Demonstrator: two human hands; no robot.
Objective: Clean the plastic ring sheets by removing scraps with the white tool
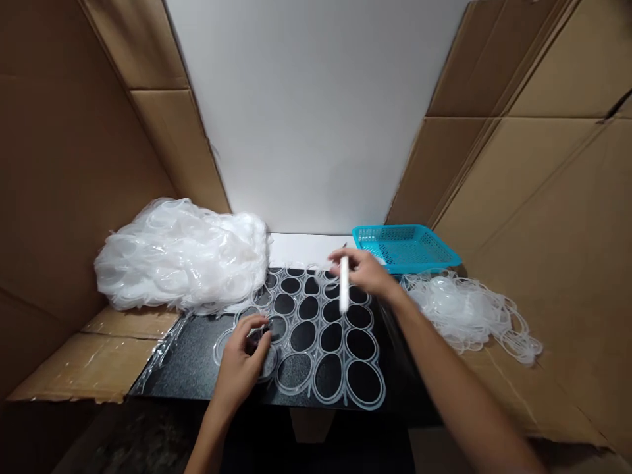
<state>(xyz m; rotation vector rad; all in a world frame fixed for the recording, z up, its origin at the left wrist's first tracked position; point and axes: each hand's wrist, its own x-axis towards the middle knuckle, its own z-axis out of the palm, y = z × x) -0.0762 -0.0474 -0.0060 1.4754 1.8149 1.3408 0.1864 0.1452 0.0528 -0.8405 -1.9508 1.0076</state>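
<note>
A clear plastic sheet [316, 315] moulded with rows of round rings lies on the black tabletop [185, 352]. My left hand [241, 355] rests over the sheet's left front part, fingers bent, with the thumb and index finger apart. Above the back right rows, my right hand [363, 270] grips a slim white pen-like tool [344, 286], blurred by motion. A thin dark tip shows at its upper end. Some thin translucent plastic is beside those fingers; whether they hold it too is unclear.
A big pile of translucent plastic pieces [180, 257] stands at the back left. A blue mesh basket [409, 245] sits at the back right. In front of it lies a tangle of clear ring-shaped plastic [459, 309]. Cardboard walls [538, 197] flank both sides; a white panel [316, 118] stands behind.
</note>
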